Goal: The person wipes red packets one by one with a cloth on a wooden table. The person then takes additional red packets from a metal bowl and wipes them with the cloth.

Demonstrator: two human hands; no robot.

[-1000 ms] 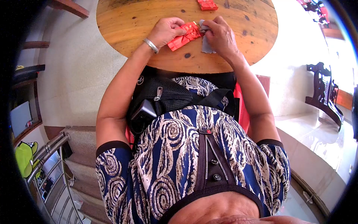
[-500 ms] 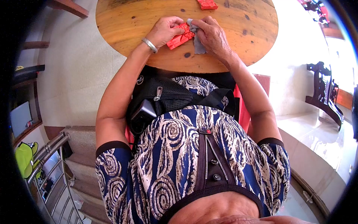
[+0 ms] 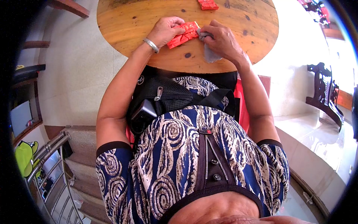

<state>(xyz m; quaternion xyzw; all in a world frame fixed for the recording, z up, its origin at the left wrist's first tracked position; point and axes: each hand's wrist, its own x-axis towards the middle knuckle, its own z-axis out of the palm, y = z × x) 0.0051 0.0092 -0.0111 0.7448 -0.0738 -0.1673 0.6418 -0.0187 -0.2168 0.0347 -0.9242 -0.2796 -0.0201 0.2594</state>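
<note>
A shiny red packet (image 3: pixel 186 36) lies on the round wooden table (image 3: pixel 149 22), its surface creased. My left hand (image 3: pixel 166 31), with a silver bracelet at the wrist, has its fingers closed on the packet's left part. My right hand (image 3: pixel 220 40) grips a crumpled grey cloth (image 3: pixel 212 55) just right of the packet. Part of the cloth hangs below the fingers, over the tabletop, and its upper fold is beside the packet's right end. Another red packet (image 3: pixel 208 4) rests at the top of the table, away from both hands.
A black bag (image 3: pixel 167 97) sits on my lap below the table's near edge. A dark carved chair (image 3: pixel 323 93) stands at the right. Stairs (image 3: pixel 84 149) with a metal railing (image 3: pixel 48 149) are at the lower left. Wooden furniture legs (image 3: pixel 69 6) show at the upper left.
My right hand has moved to the right with the grey cloth, uncovering the red packet's right end. My left hand has stayed almost in place on the packet.
</note>
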